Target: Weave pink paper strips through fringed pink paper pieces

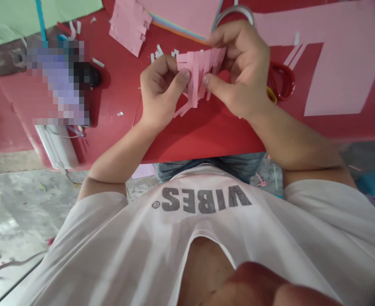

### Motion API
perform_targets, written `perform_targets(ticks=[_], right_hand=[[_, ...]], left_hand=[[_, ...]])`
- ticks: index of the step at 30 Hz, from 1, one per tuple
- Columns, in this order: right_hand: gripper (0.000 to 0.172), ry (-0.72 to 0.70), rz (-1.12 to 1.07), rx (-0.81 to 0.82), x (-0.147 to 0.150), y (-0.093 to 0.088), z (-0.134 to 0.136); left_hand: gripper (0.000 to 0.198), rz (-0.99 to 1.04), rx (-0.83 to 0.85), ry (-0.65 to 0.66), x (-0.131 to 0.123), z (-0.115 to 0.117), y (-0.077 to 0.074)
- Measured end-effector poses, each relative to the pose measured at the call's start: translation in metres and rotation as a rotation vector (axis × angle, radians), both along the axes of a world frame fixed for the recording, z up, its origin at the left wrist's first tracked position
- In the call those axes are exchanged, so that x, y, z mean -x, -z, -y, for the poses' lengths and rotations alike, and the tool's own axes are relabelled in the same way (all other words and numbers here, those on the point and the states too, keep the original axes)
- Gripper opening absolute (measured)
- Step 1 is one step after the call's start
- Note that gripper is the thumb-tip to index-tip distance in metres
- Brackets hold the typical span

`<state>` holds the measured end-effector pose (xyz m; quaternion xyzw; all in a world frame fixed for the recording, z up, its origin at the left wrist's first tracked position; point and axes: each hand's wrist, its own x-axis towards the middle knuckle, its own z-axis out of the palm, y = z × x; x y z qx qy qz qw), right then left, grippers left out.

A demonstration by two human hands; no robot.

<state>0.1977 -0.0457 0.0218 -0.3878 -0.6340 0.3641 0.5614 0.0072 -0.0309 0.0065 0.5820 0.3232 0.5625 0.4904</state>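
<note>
A small piece of pink paper cut into a fringe of strips (197, 70) is held between both hands above the red table (206, 136). My left hand (160, 91) pinches its left side between thumb and curled fingers. My right hand (238, 68) grips its right side, thumb pressed against the strips. Loose strips hang down from the piece toward the table.
Red-handled scissors (281, 80) lie just right of my right hand. A large pink sheet with a cut-out (343, 63) covers the right of the table. Another fringed pink piece (128, 25), coloured paper sheets (181, 17), green paper (31, 15) and white scraps lie at the back.
</note>
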Motion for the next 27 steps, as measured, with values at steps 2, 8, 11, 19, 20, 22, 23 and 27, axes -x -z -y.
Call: perform_targets(ticks=[2, 8, 11, 19, 20, 22, 23, 27], right_hand=[[0.048, 0.009, 0.003, 0.021, 0.001, -0.001, 0.002], [0.049, 0.051, -0.048, 0.057, 0.006, -0.004, 0.006], [0.048, 0.064, -0.082, 0.039, 0.009, 0.001, 0.006], [0.046, 0.063, -0.152, 0.048, 0.007, 0.012, -0.001], [0.047, 0.060, -0.165, 0.047, 0.007, 0.012, -0.001], [0.047, 0.059, -0.177, 0.048, 0.007, 0.010, 0.000], [0.047, 0.064, -0.179, 0.047, 0.008, 0.010, 0.000], [0.042, 0.076, -0.147, 0.064, 0.007, 0.012, 0.000]], left_hand=[[0.032, -0.021, 0.015, 0.008, -0.001, 0.000, 0.001], [0.037, -0.068, -0.006, -0.052, -0.005, 0.007, -0.004], [0.035, -0.057, 0.007, -0.045, -0.007, 0.008, -0.003], [0.030, -0.020, 0.052, -0.040, -0.006, 0.003, 0.015], [0.031, -0.019, 0.051, -0.038, -0.006, 0.003, 0.015], [0.030, -0.030, 0.056, -0.029, -0.007, 0.004, 0.013], [0.030, -0.033, 0.057, -0.025, -0.007, 0.004, 0.011], [0.032, -0.047, 0.047, -0.023, -0.006, 0.005, 0.008]])
